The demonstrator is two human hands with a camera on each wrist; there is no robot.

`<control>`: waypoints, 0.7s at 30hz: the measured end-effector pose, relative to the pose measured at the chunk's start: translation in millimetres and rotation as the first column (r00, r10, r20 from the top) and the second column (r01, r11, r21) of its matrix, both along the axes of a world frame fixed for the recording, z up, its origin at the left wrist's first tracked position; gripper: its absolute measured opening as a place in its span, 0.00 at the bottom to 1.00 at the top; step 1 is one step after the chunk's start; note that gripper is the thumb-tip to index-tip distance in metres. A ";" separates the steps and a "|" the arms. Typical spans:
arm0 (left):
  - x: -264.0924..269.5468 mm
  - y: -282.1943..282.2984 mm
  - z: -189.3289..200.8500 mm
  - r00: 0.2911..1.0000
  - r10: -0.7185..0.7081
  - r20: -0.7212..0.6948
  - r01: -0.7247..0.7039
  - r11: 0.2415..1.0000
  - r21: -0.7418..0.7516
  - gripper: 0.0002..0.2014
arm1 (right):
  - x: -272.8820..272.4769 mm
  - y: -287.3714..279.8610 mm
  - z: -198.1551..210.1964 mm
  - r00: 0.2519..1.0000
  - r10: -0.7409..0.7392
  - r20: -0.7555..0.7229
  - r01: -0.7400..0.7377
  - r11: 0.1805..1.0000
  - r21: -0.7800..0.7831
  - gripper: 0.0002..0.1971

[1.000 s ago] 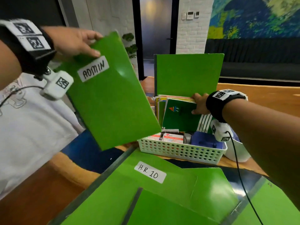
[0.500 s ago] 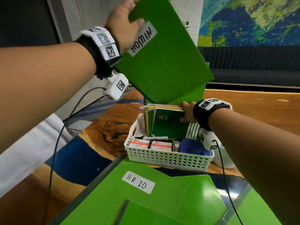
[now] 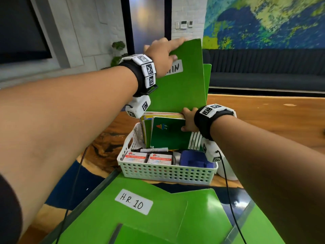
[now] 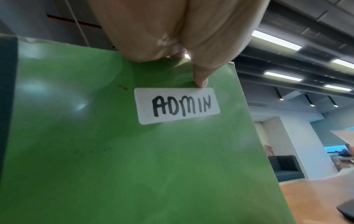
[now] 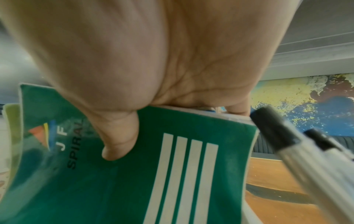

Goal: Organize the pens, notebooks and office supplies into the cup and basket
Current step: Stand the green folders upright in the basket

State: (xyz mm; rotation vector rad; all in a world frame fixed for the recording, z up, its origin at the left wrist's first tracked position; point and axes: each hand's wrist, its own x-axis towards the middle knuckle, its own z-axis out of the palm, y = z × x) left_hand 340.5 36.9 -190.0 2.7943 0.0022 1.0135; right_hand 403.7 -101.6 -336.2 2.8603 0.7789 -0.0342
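Observation:
My left hand (image 3: 162, 53) pinches the top edge of a green ADMIN folder (image 3: 182, 88), thumb beside its white label (image 4: 177, 106). The folder stands upright at the back of the white perforated basket (image 3: 167, 171), in front of another green folder (image 3: 207, 76). My right hand (image 3: 189, 120) grips the top of the dark green spiral notebook (image 3: 168, 134) and the stack behind it, thumb on the cover (image 5: 118, 136). Two small boxes (image 3: 147, 157), a marker (image 3: 154, 150) and a blue item (image 3: 193, 158) lie in the basket's front. Pens (image 5: 298, 148) stand by the notebook's right edge.
A green folder labelled H.R. 10 (image 3: 133, 203) and more green folders (image 3: 204, 217) lie near me on a glass tray. A white cup (image 3: 228, 171) stands right of the basket, mostly hidden by my right wrist. Wooden tabletop (image 3: 263, 120) stretches to the right.
My left hand carried the ADMIN folder from the left, over the basket, and lowered it upright behind the notebooks. My right hand stayed on the notebook stack.

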 end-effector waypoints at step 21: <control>-29.0 -25.8 -44.9 0.994 0.027 -0.103 -0.002 0.972 0.236 0.39 | -0.8 -6.0 -0.4 0.999 0.004 -0.038 -0.002 0.999 0.053 0.38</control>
